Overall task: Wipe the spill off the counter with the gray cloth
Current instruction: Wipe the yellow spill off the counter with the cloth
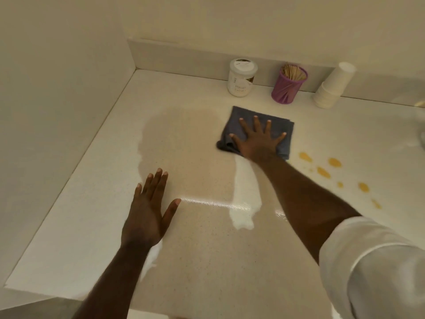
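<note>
1. Your right hand (256,143) lies flat on the gray cloth (276,127), palm down, fingers spread wide apart and gripping nothing.
2. The cloth lies folded on the counter (207,261), in front of the jar (241,78) and the mesh cup (288,85), apart from both.
3. Your left hand (149,208) rests palm down on the counter near its left edge. Its four fingers lie close together and the thumb stands out to the right; it holds nothing.
4. The spill (322,171) shows as a scatter of yellow drops on the counter, just right of the cloth and of your right forearm.
5. The jar is white with a white lid. Its label reads partly "Extract"; the word above it is too blurred to read.
6. The mesh cup is purple and holds thin wooden sticks, standing upright.
7. A stack of white paper cups (332,85) stands upside down at the back wall, right of the mesh cup and leaning slightly.
8. A rolled white sleeve (368,261) covers your right upper arm.
</note>
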